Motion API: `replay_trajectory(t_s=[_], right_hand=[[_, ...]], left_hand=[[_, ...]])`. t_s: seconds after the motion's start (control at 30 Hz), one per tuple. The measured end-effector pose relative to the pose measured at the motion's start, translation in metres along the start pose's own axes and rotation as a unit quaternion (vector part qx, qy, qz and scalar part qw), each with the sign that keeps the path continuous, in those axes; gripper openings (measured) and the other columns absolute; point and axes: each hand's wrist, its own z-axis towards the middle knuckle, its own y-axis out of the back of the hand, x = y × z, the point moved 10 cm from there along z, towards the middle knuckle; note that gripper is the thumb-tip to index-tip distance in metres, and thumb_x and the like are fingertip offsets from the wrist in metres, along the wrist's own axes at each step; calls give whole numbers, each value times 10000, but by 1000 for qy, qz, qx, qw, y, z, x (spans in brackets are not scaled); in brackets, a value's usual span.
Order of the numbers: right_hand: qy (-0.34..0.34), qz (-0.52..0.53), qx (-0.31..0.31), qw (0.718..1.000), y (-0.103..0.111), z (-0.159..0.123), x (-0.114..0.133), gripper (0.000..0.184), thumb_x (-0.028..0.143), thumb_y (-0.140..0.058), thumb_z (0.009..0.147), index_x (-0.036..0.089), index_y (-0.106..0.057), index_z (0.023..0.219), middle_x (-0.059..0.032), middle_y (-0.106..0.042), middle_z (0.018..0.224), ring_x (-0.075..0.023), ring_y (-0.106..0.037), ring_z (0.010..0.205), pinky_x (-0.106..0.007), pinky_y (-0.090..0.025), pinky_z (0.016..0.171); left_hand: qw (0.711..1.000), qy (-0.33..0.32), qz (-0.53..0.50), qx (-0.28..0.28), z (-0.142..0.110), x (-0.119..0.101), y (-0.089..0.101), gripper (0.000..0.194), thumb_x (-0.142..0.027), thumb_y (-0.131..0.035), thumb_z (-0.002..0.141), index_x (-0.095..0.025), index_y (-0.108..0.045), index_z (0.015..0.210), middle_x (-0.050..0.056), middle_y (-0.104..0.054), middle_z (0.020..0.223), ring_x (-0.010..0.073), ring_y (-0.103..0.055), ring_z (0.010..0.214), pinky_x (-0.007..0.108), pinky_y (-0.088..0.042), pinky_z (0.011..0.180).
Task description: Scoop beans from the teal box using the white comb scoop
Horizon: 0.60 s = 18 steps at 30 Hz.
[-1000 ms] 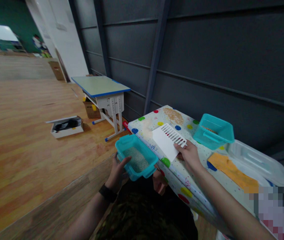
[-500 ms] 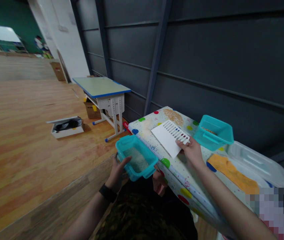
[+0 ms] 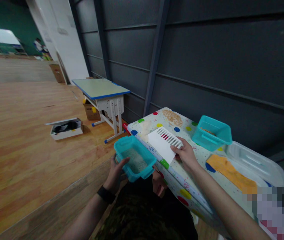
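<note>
My left hand grips the near-left side of a turquoise plastic tub, with the thumb over the rim. Pale, fine grains cover the tub's bottom, and the tub is beside the table's front edge. In my right hand is a flat white slotted sheet, pinched near its slotted end. The sheet is low over the table, its plain end towards the tub; whether it touches the cloth I cannot tell. A pale powdery patch lies beside the sheet, and a pile of tan grains lies farther back.
A second turquoise tub with some tan grains stands at the back right. Near it are an orange cloth and a clear lid. A dark panelled wall borders the table. A desk and an open white box are left.
My right hand has moved the slotted sheet left and nearer to me, towards the tub. The tub in my left hand stays almost in place.
</note>
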Motion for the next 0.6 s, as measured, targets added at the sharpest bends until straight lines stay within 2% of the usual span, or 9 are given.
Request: replay_trajectory(t_s=[0.2,0.43,0.5,0.6], right_hand=[[24,-8,26,999,0,-19,15,782,557,-976,617,259,-730,1297,-41,-818,954,-241,-691,700,-334,-559,556],[51,-3,-81,995,18,10,17,798,566,-912,600,271,-674,1303,-49,-805,962,-285,-715,768,-382,-587,597],[42,-6,-84,996,16,19,12,784,562,-898,590,278,-663,1282,-36,-791,938,-282,-710,759,-378,-580,591],[19,-4,-40,999,4,20,4,767,564,-913,578,287,-674,1252,-7,-769,894,-254,-688,704,-356,-562,569]], left_hand=[[1000,-8,2,-1,1,0,1,989,-474,-862,936,-333,-326,1755,210,-674,1588,353,-811,1163,389,-686,701],[1000,-14,-1,1,-1,-3,0,1086,-503,-929,865,-323,-336,1757,212,-684,1565,353,-808,1160,380,-680,682],[1000,-15,-1,1,-1,-3,1,1107,-530,-948,838,-329,-347,1745,205,-689,1549,345,-816,1131,374,-678,678],[1000,-16,-6,6,1,-2,1,1125,-564,-973,798,-342,-367,1719,198,-690,1532,349,-817,1133,388,-690,702]])
